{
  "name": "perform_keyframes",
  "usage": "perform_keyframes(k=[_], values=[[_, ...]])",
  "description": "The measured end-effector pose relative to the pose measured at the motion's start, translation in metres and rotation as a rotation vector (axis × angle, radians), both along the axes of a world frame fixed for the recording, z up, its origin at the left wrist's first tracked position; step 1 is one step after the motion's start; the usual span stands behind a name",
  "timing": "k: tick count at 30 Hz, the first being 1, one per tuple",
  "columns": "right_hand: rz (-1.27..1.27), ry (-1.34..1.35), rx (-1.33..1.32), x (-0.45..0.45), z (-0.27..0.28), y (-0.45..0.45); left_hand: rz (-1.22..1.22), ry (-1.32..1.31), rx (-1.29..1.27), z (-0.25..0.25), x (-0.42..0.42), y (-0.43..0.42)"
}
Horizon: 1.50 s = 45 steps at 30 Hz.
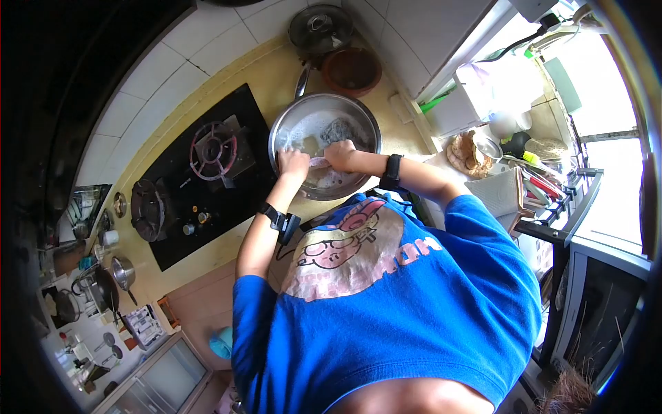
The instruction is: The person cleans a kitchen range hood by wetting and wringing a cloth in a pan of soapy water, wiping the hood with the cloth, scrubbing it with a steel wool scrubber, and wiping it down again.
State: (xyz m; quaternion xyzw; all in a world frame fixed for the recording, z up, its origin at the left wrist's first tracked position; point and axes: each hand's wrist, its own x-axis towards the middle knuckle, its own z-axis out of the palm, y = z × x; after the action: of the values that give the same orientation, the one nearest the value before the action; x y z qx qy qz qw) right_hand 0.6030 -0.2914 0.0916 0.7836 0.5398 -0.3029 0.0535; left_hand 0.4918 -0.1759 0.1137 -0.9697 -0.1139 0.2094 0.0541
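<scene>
A wide metal basin [373, 134] stands on the counter with cloudy, soapy-looking water in it. Both of my hands are inside its rim, over the water. My left hand [294, 163] is closed at the left side, and my right hand [340, 156] is closed near the middle. Between the fists stretches a pale pinkish strip [318, 162], which looks like a wet cloth gripped at both ends. Behind my right hand lies a dark grey, mesh-like clump [337, 130], like a scouring pad. The fingertips are hidden under the fists.
Left of the basin is a black gas hob [227, 186] with a burner ring [213, 152]. A brown bowl [352, 71] and a glass-lidded pan [320, 31] stand behind it. To the right are a dish rack [552, 228] and a brown, crumpled item [465, 153].
</scene>
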Motion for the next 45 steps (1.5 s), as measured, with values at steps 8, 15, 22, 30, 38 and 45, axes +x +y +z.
perform_keyframes(k=[8,15,22,30,38,45], values=[[0.015,-0.034,0.062,-0.012,0.017,-0.008,0.015,-0.128,-0.317,-0.007,-0.002,-0.013],[-0.108,0.149,0.008,-0.017,-0.010,0.000,0.101,-0.070,-0.573,-0.046,-0.003,-0.004],[-0.037,0.097,0.052,-0.005,0.005,0.001,0.278,-0.084,-0.575,-0.007,0.003,-0.003],[-0.327,0.657,0.430,0.014,0.004,0.002,0.206,-0.385,-1.072,-0.007,-0.006,0.017],[-0.613,0.838,0.483,0.007,0.047,0.003,0.404,-0.405,-1.426,0.019,0.017,0.014],[-0.591,0.836,0.558,0.012,0.030,0.005,0.365,-0.543,-1.516,0.003,0.028,0.021]])
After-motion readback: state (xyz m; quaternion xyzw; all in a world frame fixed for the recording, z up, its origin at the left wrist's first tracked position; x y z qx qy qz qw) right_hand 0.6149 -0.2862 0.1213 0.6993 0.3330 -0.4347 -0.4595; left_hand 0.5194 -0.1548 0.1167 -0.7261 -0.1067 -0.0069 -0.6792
